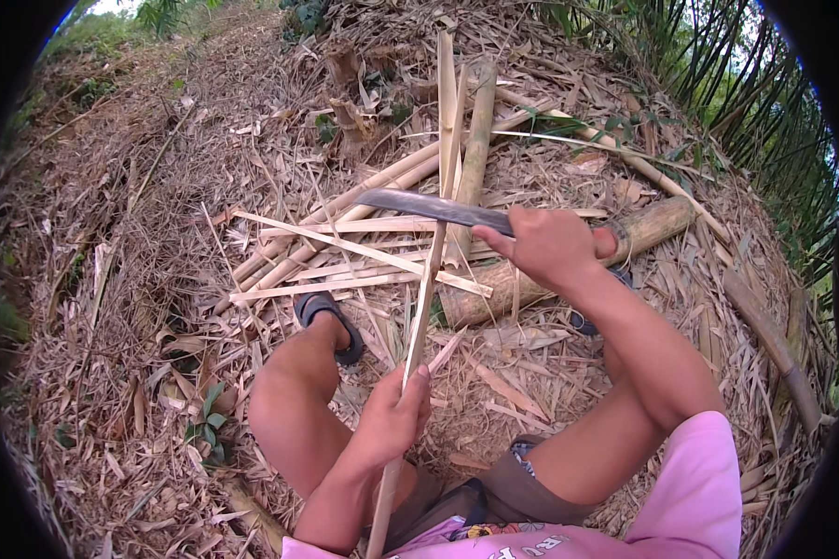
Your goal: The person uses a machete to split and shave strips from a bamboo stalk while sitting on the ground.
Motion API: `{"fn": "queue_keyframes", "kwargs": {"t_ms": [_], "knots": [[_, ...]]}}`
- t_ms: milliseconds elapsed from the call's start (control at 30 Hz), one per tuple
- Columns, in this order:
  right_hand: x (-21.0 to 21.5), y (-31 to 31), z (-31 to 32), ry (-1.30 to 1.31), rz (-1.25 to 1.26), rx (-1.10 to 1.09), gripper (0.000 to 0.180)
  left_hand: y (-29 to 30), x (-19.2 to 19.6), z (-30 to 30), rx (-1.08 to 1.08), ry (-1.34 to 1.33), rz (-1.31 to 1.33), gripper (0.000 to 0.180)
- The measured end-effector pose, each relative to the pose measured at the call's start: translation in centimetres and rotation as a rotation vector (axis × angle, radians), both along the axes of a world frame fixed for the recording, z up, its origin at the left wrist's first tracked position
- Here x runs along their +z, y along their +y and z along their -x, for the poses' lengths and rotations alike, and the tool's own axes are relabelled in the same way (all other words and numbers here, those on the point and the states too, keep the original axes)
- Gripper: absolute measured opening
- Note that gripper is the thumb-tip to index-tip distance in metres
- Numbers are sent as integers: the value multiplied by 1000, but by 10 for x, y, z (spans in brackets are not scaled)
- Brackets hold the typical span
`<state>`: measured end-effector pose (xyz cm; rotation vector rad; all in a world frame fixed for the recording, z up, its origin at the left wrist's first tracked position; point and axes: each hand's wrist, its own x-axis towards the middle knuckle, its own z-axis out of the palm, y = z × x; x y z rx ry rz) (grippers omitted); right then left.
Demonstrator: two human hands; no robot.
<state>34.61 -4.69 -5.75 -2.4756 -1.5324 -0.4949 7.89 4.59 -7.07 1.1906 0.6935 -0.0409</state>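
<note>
My left hand (393, 416) is wrapped round a long split bamboo strip (424, 303), which runs from my lap up and away from me. In my right hand (552, 244) is a machete (419, 205) with a dark, slightly curved blade, its handle end showing past my fist. The blade lies across the strip and points left; whether its edge has cut into the strip cannot be told. Beyond the blade, the far part of the strip (447, 102) overlaps other bamboo pieces.
Several pale split strips (345, 279) lie ahead on the leaf litter. A thick bamboo log (494, 291) rests right of them, with a thinner pole (480, 140) beyond. Cut stumps (350, 121) stand farther off. My sandalled left foot (331, 326) is close to the strips.
</note>
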Motion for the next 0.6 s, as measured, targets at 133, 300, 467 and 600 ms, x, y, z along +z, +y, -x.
{"fn": "queue_keyframes", "kwargs": {"t_ms": [133, 300, 467, 600], "knots": [[21, -13, 44, 85, 93, 186, 73, -2, -4, -2, -4, -13, -208, 31], [-1, -4, 29, 52, -71, 287, 70, -1, 2, 0, 16, 10, -209, 34], [13, -5, 56, -42, -35, 281, 66, -3, 3, -8, 59, -17, -80, 36], [9, -6, 49, -38, 51, 233, 64, -2, 0, -5, 27, -45, -60, 32]]}}
